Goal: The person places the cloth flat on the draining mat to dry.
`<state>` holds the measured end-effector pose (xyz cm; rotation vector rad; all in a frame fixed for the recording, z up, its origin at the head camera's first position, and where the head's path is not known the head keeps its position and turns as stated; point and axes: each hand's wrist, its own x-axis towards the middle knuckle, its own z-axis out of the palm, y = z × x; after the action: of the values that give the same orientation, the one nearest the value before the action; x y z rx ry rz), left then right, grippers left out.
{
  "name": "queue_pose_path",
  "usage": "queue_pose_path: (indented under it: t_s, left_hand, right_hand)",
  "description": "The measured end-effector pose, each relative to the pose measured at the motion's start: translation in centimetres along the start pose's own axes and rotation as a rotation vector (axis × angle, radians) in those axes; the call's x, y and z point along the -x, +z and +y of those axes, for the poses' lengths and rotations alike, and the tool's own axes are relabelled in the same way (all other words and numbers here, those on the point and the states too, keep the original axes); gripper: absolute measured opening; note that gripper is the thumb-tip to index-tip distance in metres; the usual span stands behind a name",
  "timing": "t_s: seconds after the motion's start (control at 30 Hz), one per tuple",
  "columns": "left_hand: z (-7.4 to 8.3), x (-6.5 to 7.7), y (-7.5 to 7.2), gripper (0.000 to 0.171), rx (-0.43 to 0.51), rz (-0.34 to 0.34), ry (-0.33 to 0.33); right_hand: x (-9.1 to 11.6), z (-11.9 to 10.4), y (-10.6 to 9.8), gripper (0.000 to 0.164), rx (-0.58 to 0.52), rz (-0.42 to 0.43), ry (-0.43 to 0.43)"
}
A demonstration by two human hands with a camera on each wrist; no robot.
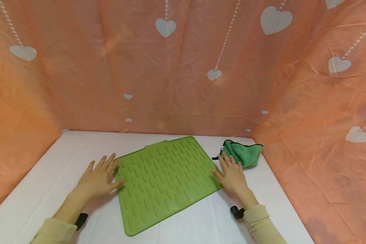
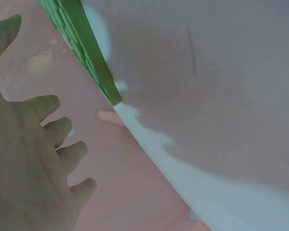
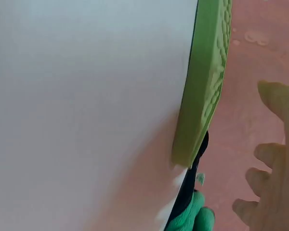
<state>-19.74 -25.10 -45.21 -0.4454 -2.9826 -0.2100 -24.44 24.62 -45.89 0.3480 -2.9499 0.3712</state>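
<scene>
A green ridged mat [image 1: 167,179] lies at a slant on the white table, its raised ribs facing up. My left hand [image 1: 99,178] is spread at the mat's left edge, fingers extended and holding nothing. In the left wrist view that hand [image 2: 29,144] appears apart from the mat's edge [image 2: 89,53]. My right hand [image 1: 233,176] is spread over the mat's right corner, also holding nothing. The right wrist view shows a gap between this hand [image 3: 274,163] and the mat [image 3: 197,96]. A crumpled green cloth [image 1: 245,154] with black trim lies just beyond my right fingers.
The white table [image 1: 183,230] meets an orange curtain [image 1: 183,84] with pale hearts at the back and both sides. A black wrist device [image 1: 81,221] sits on my left wrist, and another black device [image 1: 237,212] on my right.
</scene>
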Motion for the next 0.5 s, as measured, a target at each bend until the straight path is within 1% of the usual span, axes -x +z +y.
queue_pose_path:
  t_s: [0.2, 0.33, 0.4, 0.5]
  left_hand:
    - [1.0, 0.9, 0.3, 0.095, -0.001, 0.021, 0.045]
    - [1.6, 1.8, 0.6, 0.095, 0.006, 0.026, 0.063]
    - [1.9, 2.1, 0.6, 0.094, 0.010, 0.022, 0.072]
    - [2.2, 2.2, 0.8, 0.094, 0.024, 0.004, 0.096]
  right_hand:
    - [-0.3, 1.6, -0.8, 0.076, -0.014, 0.015, 0.044]
    - [-1.1, 3.0, -1.5, 0.077, 0.000, 0.010, 0.050]
    - [-1.5, 3.7, -1.8, 0.077, 0.003, 0.003, 0.054]
    - [-2.2, 5.3, -2.2, 0.077, 0.008, 0.001, 0.066]
